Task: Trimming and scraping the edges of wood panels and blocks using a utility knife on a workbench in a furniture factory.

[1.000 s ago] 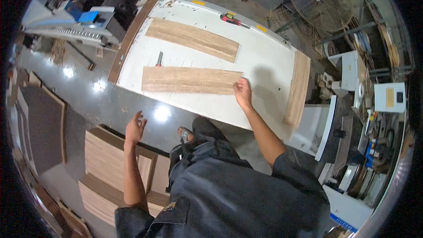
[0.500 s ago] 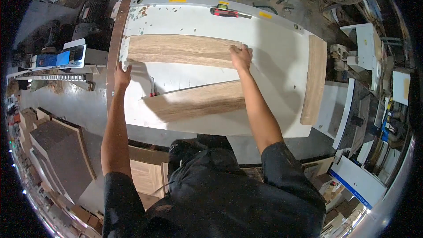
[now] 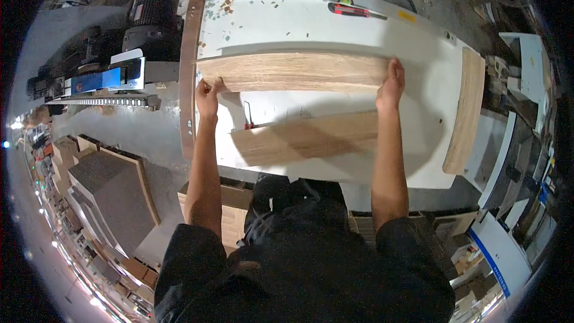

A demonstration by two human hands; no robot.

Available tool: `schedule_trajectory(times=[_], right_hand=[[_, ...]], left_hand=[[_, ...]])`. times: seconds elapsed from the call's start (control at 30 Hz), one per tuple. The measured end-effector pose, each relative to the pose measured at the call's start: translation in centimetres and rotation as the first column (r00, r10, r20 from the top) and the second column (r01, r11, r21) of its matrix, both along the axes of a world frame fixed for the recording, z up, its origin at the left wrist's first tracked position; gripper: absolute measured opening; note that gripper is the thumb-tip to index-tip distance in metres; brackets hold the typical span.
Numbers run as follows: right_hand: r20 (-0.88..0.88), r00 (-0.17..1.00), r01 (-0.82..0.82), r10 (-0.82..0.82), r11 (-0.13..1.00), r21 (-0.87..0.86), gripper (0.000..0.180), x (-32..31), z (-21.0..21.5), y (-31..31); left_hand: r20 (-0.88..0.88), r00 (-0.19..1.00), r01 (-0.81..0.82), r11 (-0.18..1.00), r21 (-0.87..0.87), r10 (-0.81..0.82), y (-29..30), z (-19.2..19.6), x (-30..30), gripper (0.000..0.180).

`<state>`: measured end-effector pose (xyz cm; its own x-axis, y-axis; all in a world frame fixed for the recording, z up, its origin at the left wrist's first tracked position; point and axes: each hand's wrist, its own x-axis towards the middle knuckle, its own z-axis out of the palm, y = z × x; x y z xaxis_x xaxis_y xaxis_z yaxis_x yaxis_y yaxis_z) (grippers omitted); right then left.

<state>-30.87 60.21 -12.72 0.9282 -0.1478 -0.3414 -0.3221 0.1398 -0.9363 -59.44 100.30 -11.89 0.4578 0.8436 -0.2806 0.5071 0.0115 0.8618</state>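
Note:
A long light wooden board [image 3: 296, 72] lies across a white work table [image 3: 311, 30]. My left hand [image 3: 206, 96] grips its left end and my right hand [image 3: 391, 84] grips its right end. Nearer to me a second, similar board [image 3: 305, 139] rests on the table between my forearms. A small red-handled tool [image 3: 248, 121] lies between the two boards.
A third board [image 3: 463, 110] stands along the table's right edge, and a brown strip [image 3: 188, 66] runs down its left edge. A red and black tool [image 3: 350, 9] lies at the far side. Machinery [image 3: 107, 78] is at left, stacked panels [image 3: 113, 197] on the floor.
Both my hands went from the near board and my side to the far board, taking hold of its two ends. The view has closed in over the table.

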Motion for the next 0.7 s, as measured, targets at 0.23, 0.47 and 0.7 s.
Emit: schedule_trajectory(times=[0.23, 0.47, 0.7], right_hand=[[0.155, 0.960, -0.232, 0.231, 0.973, -0.012, 0.037, -4.5, 10.4, -4.9], [0.304, 0.863, -0.346, 0.403, 0.911, -0.225, 0.022, -11.4, 19.6, -4.0], [0.392, 0.861, -0.268, 0.325, 0.944, -0.193, 0.020, -16.8, 24.9, -0.8]], left_hand=[[0.319, 0.944, -0.016, 0.977, -0.212, 0.084, -1.2, 0.2, -7.4, 0.022], [0.474, 0.878, 0.085, 0.950, -0.300, 0.071, 0.1, 1.6, -10.3, 0.029], [0.496, 0.868, 0.118, 0.955, -0.272, 0.034, 2.5, 3.2, -11.6, 0.039]])
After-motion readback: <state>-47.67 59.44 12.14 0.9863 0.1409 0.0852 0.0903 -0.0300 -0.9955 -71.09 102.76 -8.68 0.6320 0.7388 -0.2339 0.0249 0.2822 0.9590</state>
